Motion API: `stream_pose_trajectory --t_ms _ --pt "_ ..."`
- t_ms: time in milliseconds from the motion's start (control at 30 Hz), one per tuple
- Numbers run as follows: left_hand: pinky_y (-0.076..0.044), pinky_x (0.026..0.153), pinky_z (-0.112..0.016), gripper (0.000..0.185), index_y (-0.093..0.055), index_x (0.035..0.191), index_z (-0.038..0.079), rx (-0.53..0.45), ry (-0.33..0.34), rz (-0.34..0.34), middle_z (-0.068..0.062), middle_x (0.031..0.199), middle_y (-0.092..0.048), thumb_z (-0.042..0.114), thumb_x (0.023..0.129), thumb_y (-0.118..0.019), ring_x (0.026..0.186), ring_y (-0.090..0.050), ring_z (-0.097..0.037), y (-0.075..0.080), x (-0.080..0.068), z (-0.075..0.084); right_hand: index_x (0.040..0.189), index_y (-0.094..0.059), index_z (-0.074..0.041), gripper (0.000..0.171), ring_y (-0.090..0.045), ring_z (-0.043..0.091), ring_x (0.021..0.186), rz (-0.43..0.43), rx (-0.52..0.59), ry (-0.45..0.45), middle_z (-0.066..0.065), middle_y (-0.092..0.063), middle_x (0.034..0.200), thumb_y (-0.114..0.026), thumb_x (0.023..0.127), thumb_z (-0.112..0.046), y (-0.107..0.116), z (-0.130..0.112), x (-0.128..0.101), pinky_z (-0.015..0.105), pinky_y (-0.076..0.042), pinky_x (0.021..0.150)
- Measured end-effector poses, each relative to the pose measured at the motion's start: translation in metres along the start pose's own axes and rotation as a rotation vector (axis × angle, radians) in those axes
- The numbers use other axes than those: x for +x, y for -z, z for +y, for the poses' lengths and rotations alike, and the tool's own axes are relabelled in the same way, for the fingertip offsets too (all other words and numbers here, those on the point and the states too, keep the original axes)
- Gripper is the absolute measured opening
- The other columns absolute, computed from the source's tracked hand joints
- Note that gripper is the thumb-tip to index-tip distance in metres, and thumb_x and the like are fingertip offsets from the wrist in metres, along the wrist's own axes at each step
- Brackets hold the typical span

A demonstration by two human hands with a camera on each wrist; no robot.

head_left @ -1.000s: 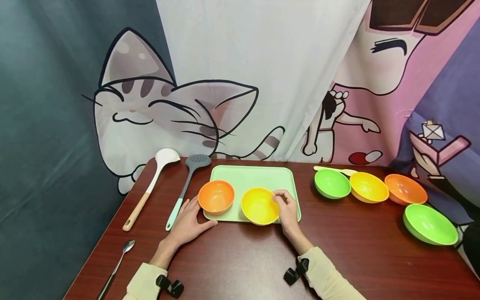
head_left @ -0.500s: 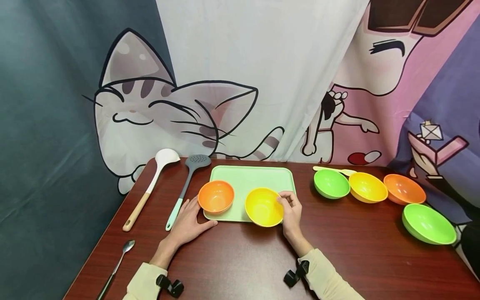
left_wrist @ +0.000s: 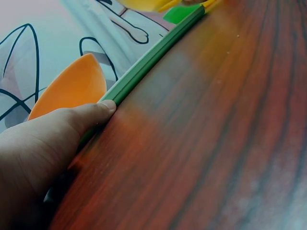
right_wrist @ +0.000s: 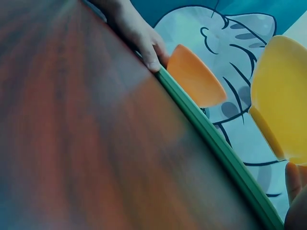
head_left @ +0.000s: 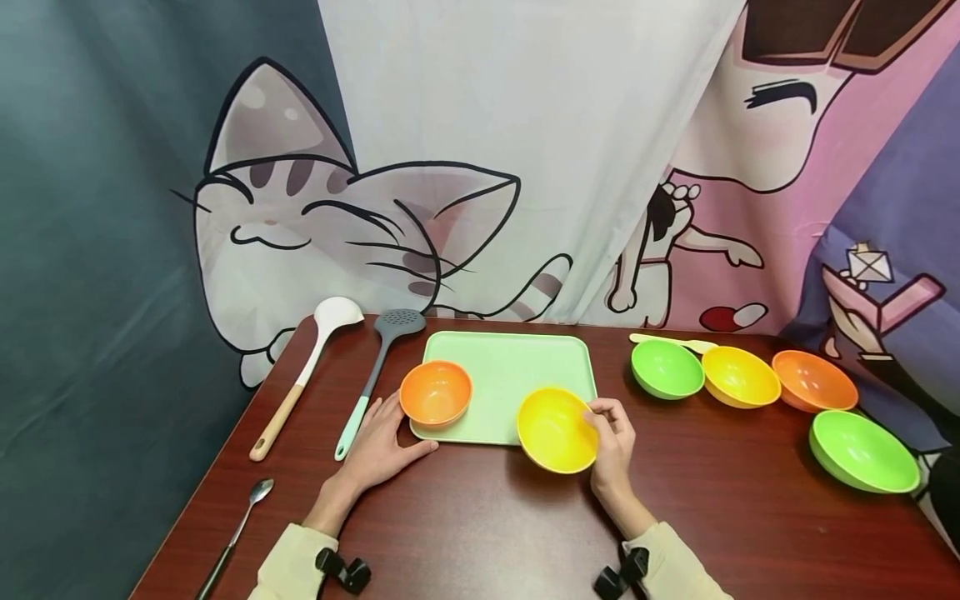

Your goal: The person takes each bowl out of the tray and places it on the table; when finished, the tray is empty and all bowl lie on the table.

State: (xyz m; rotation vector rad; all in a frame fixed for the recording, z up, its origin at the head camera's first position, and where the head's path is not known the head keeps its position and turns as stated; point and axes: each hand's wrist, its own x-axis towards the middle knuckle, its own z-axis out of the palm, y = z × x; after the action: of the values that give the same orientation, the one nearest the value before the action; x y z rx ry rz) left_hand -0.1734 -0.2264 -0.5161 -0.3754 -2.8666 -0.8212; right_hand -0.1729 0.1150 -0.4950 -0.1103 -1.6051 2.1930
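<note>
My right hand [head_left: 615, 446] pinches the right rim of a yellow bowl [head_left: 557, 432], thumb inside. In the right wrist view the yellow bowl [right_wrist: 283, 96] is raised above the green tray's edge [right_wrist: 206, 139]. On the left part of the light green tray [head_left: 517, 358] sits an orange bowl [head_left: 437, 395]. My left hand [head_left: 378, 454] rests at the tray's front left corner, fingers extended beside the orange bowl. The left wrist view shows its thumb touching the tray's front edge [left_wrist: 153, 55]; its other fingers are hidden there.
Left of the tray lie a white ladle [head_left: 309, 367], a grey slotted turner [head_left: 378, 367] and a metal spoon [head_left: 238, 533]. At the right stand a green bowl [head_left: 667, 370], a yellow bowl [head_left: 741, 377], an orange bowl [head_left: 813, 381] and a larger green bowl [head_left: 862, 452]. A pale yellow utensil [head_left: 672, 341] lies behind.
My right hand has carried the yellow bowl rightward and nearer to me, over the tray's front edge. The left hand and the orange bowl have stayed in place.
</note>
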Motion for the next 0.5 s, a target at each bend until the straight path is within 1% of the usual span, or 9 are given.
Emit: stream_pose_trajectory --t_ms 67,133,267,500 --pt "-0.017 0.123 -0.056 0.100 -0.034 0.155 0.010 0.000 -0.005 0.007 -0.013 0.158 -0.039 0.061 0.080 -0.074 0.148 -0.035 -0.029 0.000 0.000 0.000 0.087 -0.061 -0.001 0.015 -0.055 0.008 0.071 0.011 0.016 -0.006 -0.004 -0.058 0.078 -0.050 0.087 0.008 0.007 -0.004 -0.001 0.016 -0.049 0.065" --pt "-0.017 0.123 -0.056 0.099 -0.034 0.155 0.010 0.001 -0.007 0.009 -0.013 0.158 -0.039 0.060 0.080 -0.074 0.148 -0.035 -0.029 0.000 0.000 0.000 0.086 -0.062 -0.003 0.016 -0.056 0.008 0.071 0.026 0.020 -0.020 -0.003 -0.058 0.078 -0.050 0.087 0.008 0.015 -0.007 -0.001 0.016 -0.049 0.064" --pt "-0.018 0.123 -0.056 0.099 -0.034 0.155 0.009 -0.001 -0.010 0.006 -0.013 0.158 -0.039 0.060 0.080 -0.074 0.147 -0.036 -0.029 -0.001 0.000 0.000 0.085 -0.062 -0.004 0.018 -0.055 0.008 0.071 0.068 0.007 -0.044 -0.002 -0.058 0.078 -0.049 0.088 0.008 0.030 -0.013 0.002 0.016 -0.050 0.063" --pt "-0.017 0.123 -0.056 0.099 -0.034 0.155 0.009 -0.008 -0.007 0.011 -0.013 0.158 -0.039 0.058 0.080 -0.075 0.147 -0.036 -0.032 -0.001 -0.001 0.000 0.084 -0.063 -0.003 0.021 -0.056 0.009 0.069 0.158 0.019 -0.037 -0.002 -0.060 0.077 -0.048 0.091 0.009 0.060 -0.023 0.009 0.015 -0.051 0.062"
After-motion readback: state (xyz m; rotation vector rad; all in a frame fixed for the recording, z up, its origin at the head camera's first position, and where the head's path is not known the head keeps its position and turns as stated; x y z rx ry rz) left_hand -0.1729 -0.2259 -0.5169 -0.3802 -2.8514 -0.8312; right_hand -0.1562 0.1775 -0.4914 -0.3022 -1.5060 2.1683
